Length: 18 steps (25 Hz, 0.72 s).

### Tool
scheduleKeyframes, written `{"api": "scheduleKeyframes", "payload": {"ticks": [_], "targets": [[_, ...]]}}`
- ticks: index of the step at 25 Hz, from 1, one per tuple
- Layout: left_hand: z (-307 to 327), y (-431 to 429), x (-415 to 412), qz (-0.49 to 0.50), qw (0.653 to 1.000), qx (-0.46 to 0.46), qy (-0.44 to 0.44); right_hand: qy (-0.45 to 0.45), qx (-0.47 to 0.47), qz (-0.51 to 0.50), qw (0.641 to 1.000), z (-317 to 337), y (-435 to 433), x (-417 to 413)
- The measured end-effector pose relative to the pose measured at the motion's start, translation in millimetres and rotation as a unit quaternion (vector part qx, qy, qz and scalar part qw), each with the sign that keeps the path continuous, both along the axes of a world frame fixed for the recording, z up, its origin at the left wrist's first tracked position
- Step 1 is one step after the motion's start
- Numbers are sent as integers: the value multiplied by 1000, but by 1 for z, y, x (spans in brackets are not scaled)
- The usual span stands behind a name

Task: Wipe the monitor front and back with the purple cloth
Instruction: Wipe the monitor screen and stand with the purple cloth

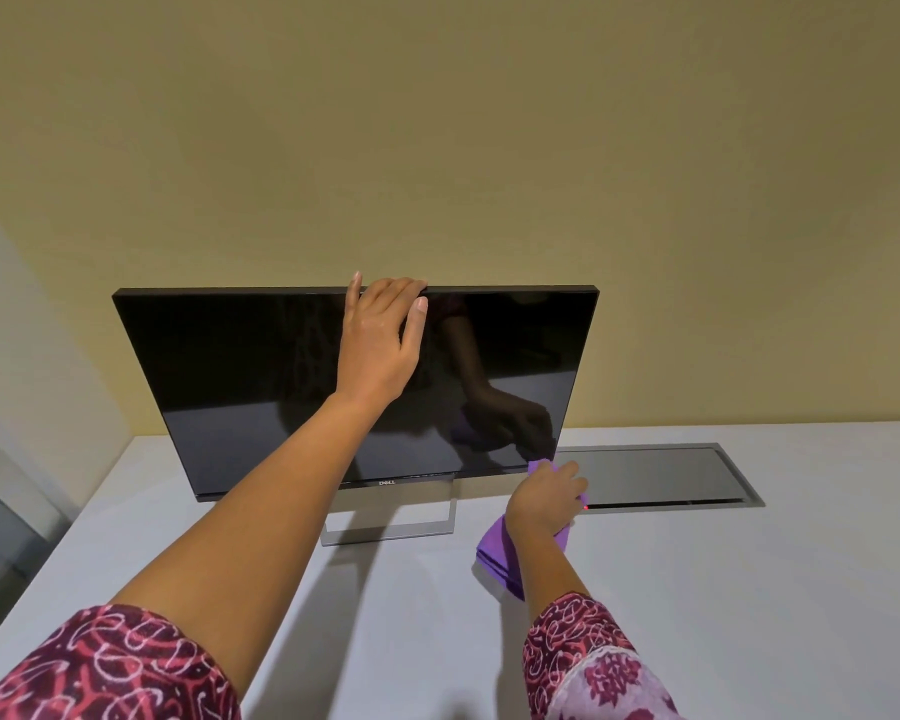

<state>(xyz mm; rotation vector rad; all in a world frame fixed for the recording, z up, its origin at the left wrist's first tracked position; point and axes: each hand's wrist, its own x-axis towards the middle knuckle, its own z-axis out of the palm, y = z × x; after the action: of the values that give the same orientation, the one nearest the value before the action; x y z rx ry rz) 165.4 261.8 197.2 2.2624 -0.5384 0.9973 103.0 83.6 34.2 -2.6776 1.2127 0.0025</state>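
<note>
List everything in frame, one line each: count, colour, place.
monitor: 1, black, upright on the table, screen dark
stand: 1, silver, under the monitor
cloth: 1, purple, at the monitor's lower right corner
panel: 1, grey, set into the table right of the monitor
table: 1, white, under the monitor
wall: 1, tan, behind the table
left hand: 1, grips the monitor's top edge
right hand: 1, holds the cloth
sleeves: 2, red patterned, bottom of view

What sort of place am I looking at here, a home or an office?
Most likely an office or meeting room. A Dell monitor stands on a plain white desk, a flush cable hatch with a small red light is set into the desktop, and the wall behind is bare.
</note>
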Motion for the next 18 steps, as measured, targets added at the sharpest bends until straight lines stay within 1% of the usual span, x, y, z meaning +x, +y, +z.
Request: {"api": "scheduleKeyframes", "payload": {"ticks": [2,6,13,15,18], "targets": [[0,-2,-1,4,1000,-3,-2,22,-25,49,998,-4,6,-4],[0,0,-1,3,1000,-3,-3,18,-47,129,990,-11,-3,-13],[1,1,-3,-1,1000,6,1,54,-146,218,963,-10,-26,-16],[0,0,-3,0,1000,7,2,67,-171,228,956,-11,-29,-19],[1,2,-3,-1,1000,7,5,81,-163,175,968,-17,-39,-27]]}}
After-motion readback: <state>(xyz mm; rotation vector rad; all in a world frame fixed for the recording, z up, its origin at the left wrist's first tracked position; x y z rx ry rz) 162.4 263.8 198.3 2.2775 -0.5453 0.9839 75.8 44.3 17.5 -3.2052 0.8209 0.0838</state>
